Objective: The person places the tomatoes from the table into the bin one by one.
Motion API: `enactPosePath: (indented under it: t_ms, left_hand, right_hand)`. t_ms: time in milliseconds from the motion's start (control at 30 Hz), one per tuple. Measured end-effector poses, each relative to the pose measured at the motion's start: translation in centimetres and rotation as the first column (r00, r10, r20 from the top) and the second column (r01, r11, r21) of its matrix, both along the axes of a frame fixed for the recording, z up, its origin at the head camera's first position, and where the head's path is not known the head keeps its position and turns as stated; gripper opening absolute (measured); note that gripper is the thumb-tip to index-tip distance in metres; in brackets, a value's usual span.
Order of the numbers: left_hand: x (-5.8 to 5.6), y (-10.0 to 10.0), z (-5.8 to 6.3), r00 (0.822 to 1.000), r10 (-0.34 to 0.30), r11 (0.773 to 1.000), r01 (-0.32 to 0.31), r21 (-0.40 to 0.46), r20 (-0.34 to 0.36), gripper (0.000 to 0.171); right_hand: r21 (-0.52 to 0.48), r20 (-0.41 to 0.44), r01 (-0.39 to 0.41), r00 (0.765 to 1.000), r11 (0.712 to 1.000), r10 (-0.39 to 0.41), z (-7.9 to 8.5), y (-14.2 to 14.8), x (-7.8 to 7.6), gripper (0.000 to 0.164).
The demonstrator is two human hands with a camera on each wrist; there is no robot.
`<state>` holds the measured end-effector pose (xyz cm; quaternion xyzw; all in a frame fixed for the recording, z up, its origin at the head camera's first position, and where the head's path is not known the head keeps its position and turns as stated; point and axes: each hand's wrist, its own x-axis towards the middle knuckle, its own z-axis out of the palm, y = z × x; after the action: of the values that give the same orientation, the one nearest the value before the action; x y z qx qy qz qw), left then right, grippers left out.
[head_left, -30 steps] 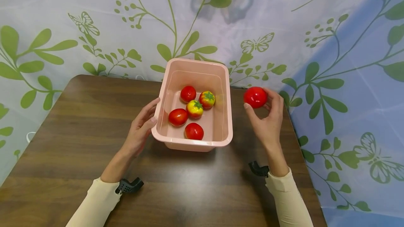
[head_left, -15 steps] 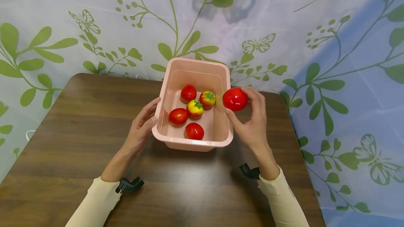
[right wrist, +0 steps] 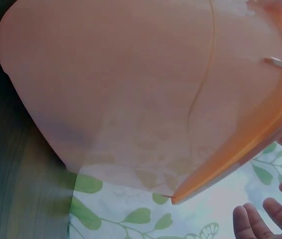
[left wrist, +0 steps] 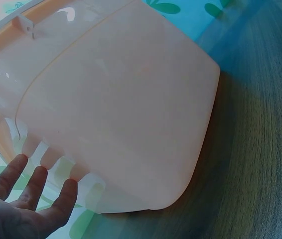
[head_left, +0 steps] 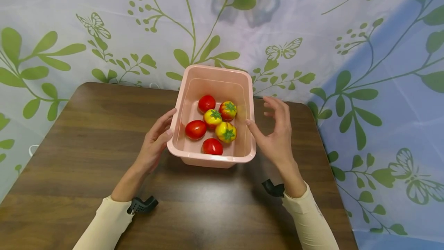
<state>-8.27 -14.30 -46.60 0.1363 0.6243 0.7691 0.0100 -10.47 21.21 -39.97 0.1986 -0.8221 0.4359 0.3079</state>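
A pink plastic tub (head_left: 218, 159) sits on the table with several toy tomatoes on its floor. Three show plain red sides, among them the red tomato (head_left: 195, 129) at the left. The others turn green-leaved, yellow and red tops upward; the closest of these is a yellow tomato (head_left: 226, 132). At the tub's left rim, my left hand (head_left: 154, 138) rests with thumb and fingertips against it; the left wrist view shows its fingers (left wrist: 33, 184) spread by the outer wall. My right hand (head_left: 277, 136) holds nothing, fingers apart, thumb at the right rim.
A brown wooden table (head_left: 208, 211) carries the tub near its back edge. Behind it hangs a pale cloth (head_left: 138, 49) printed with green leaves and butterflies, which continues down the right side. Each wrist wears a black camera mount (head_left: 143, 204).
My right hand has moved left to the tub and let go of a red tomato. That tomato now lies inside, yellow top up, beside the others. The left hand has stayed at the rim.
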Motion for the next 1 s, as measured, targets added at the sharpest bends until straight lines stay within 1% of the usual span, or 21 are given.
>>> enactPosePath:
  t_ms: [267,567,800,1000]
  left_hand:
    - [-0.1,-0.1,-0.1,1.0,0.0,1.0,0.0,-0.001,0.001,0.058]
    - [-0.1,0.1,-0.2,1.0,-0.01,1.0,0.01,0.018,-0.007,0.057]
    - [-0.5,0.1,-0.1,1.0,-0.023,1.0,0.023,0.012,-0.018,0.057]
    - [-0.4,0.1,-0.1,1.0,-0.019,1.0,0.019,0.005,-0.009,0.057]
  right_hand:
    - [-0.039,-0.004,-0.012,1.0,0.999,0.012,0.0,0.1,0.0,0.074]
    - [-0.02,0.03,-0.001,1.0,1.0,0.002,-0.7,0.3,0.1,0.072]
    - [0.019,0.084,0.021,0.996,1.0,-0.022,-1.1,0.3,0.7,0.067]
    - [0.01,0.096,0.016,0.995,1.0,-0.016,-2.0,0.7,1.0,0.065]
